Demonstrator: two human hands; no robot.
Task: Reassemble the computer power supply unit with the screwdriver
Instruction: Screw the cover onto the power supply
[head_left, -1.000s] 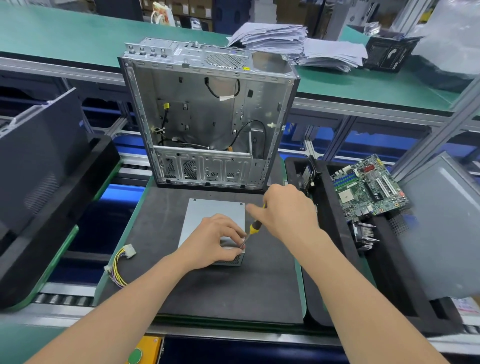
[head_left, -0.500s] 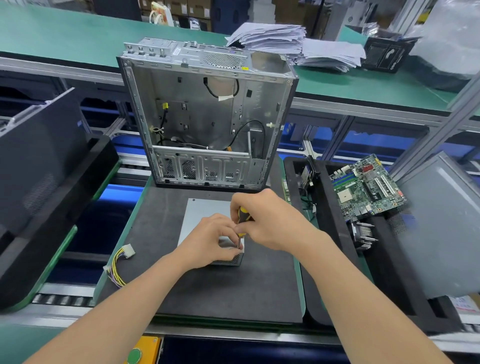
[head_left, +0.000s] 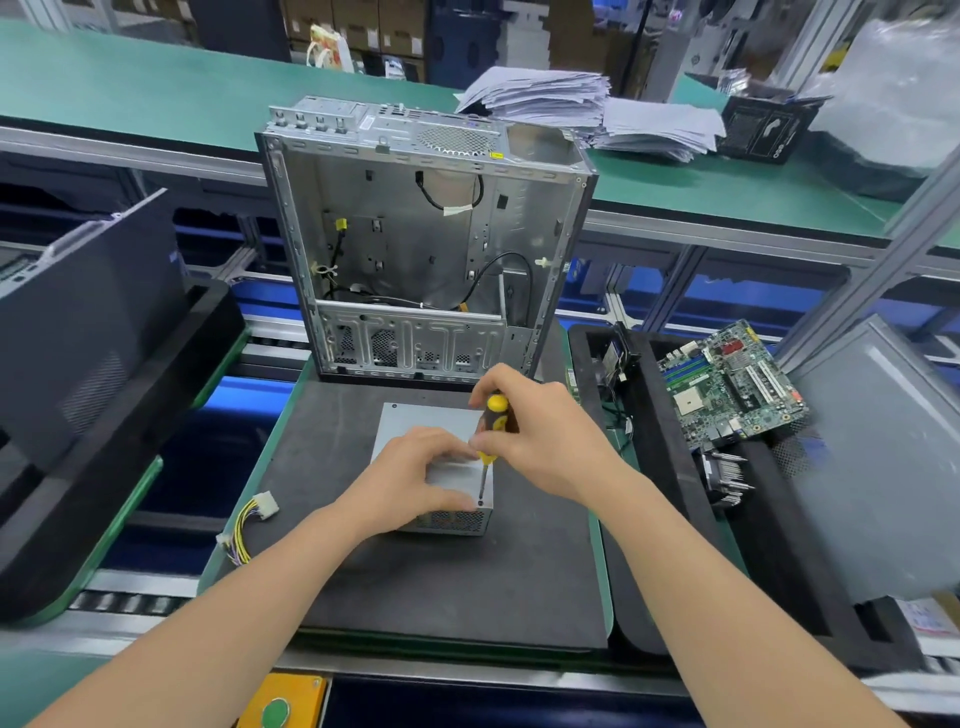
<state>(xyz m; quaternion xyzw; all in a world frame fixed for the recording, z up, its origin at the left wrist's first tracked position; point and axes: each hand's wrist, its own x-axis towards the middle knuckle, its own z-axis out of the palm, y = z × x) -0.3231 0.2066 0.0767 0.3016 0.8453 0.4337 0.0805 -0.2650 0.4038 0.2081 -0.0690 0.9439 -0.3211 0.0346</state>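
The grey metal power supply unit (head_left: 415, 419) lies flat on the black foam mat (head_left: 415, 587). My left hand (head_left: 410, 480) rests on top of its near half, fingers curled over the lid toward the near right corner. My right hand (head_left: 540, 441) grips the yellow-and-black screwdriver (head_left: 492, 422), which stands almost upright. Its tip sits on the unit's near right corner, beside my left fingertips. The unit's yellow cable bundle with a white connector (head_left: 249, 519) trails off the mat's left edge.
An open, empty computer case (head_left: 415, 244) stands upright just behind the mat. A black tray (head_left: 769, 530) on the right holds a green motherboard (head_left: 727, 384) and a heatsink (head_left: 724, 475). A dark side panel (head_left: 88, 332) leans at the left. Paper stacks (head_left: 587, 104) lie on the far bench.
My right hand swung the screwdriver from a slant to nearly upright and set its tip on the unit's near right corner. My left hand stayed on the unit.
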